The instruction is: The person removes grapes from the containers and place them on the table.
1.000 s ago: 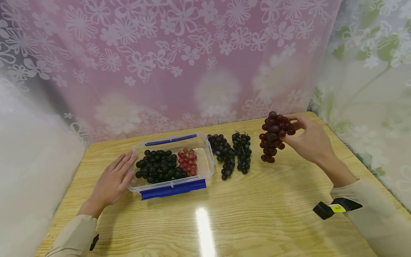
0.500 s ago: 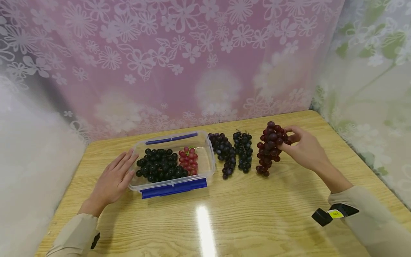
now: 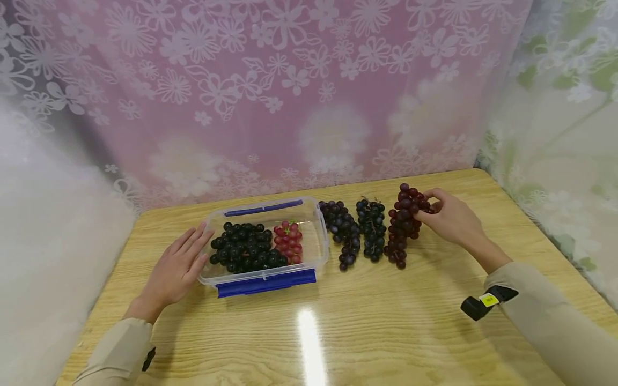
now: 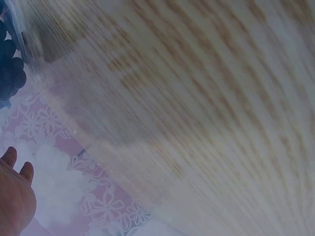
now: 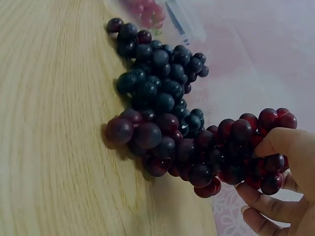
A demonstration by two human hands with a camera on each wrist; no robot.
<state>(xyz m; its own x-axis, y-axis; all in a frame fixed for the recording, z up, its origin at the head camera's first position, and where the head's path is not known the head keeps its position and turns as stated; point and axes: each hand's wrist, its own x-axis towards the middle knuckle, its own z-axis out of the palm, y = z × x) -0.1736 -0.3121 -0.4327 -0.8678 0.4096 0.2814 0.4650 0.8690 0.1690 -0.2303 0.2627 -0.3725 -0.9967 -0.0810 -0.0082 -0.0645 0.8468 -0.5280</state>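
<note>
My right hand [image 3: 451, 217] pinches the top of a dark red bunch of grapes [image 3: 404, 220] between thumb and fingers. In the right wrist view the bunch [image 5: 197, 152] slants from my fingers, its lower end close to the wooden surface. Flat along the left rim of a transparent plastic container [image 3: 324, 230] lie the straight fingers of my left hand [image 3: 171, 273]. Inside that container are black grapes [image 3: 246, 249] and a small pinkish-red bunch [image 3: 288, 241]. Two dark bunches, one purplish [image 3: 344, 230] and one blackish [image 3: 372, 228], lie between the container and the held grapes.
Everything stands on a light wooden table [image 3: 367, 327]. A blue latch flap [image 3: 265, 283] hangs along the container's near side, and another is at its far side. Pink floral curtain [image 3: 241, 107] closes off the back, with pale fabric at both sides.
My right hand has lowered the dark red grapes and brought them left, beside the blackish bunch. My left hand has stayed at the container's left rim.
</note>
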